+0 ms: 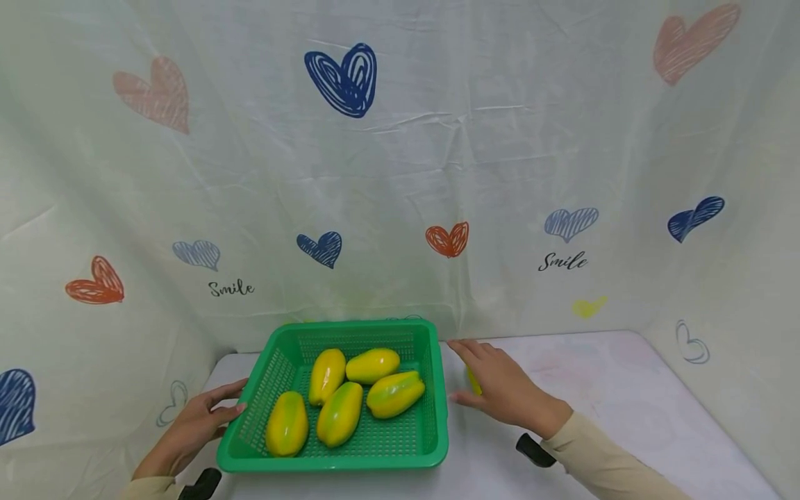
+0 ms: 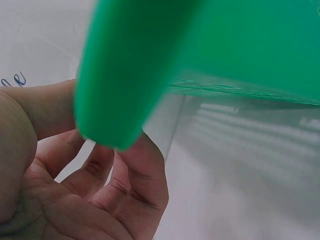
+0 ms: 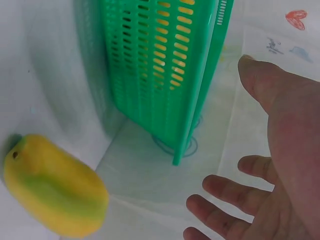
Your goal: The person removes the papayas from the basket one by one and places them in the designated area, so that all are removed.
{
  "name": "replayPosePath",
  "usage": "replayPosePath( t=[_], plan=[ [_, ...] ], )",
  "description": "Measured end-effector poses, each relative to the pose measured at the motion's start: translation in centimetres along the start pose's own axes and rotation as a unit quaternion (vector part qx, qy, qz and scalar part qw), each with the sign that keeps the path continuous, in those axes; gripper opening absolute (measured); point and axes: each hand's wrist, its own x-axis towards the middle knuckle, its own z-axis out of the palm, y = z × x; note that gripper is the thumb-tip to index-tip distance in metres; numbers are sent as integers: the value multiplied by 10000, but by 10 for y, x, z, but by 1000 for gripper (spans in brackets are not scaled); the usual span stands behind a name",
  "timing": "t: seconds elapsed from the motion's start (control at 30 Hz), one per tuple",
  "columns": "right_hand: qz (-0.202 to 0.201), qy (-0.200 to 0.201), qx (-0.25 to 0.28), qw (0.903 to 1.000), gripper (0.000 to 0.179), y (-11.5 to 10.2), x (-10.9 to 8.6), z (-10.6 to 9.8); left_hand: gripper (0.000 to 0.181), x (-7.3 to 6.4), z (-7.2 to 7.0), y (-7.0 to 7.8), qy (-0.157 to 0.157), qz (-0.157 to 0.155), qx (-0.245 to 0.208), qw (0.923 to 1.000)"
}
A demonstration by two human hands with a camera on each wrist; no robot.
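Note:
A green plastic basket (image 1: 331, 465) with slotted walls stands on the table, holding several glossy yellow-green papayas (image 1: 339, 415). At its left side, my left hand (image 1: 196, 425) grips the rim; the left wrist view shows the thumb and curled fingers around the basket's edge (image 2: 125, 75). My right hand (image 1: 511, 385) is to the right of the basket, fingers spread and apart from it. One more papaya (image 3: 56, 187) lies on the table beside the basket. In the head view that papaya (image 1: 473, 380) is mostly hidden behind my right hand, which does not hold it.
A white table (image 1: 600, 389) lies under the basket and extends to the right. Behind it and along both sides hangs a pale curtain (image 1: 387, 180) printed with hearts and the word "Smile". A dark wrist camera (image 1: 535, 450) sits under the right wrist.

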Motion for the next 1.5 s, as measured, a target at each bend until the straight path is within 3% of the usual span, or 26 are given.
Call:
replayPosePath(
  t=[0.3, 0.73, 1.0, 1.5],
  plan=[
    [-270, -195, 16, 9994, 81, -19, 10, 5, 70, 1, -1, -3, 58, -46, 82, 9999],
    [-355, -694, -75, 9969, 83, -44, 26, 13, 73, 0, -2, -4, 64, -68, 51, 9999],
    [-490, -705, -101, 9963, 79, -58, 36, 18, 71, 0, -1, -4, 95, -49, 87, 9999],
    [-140, -1083, -262, 9937, 76, -81, 49, 31, 63, 2, 1, -2, 29, 26, -13, 10000]
  ],
)
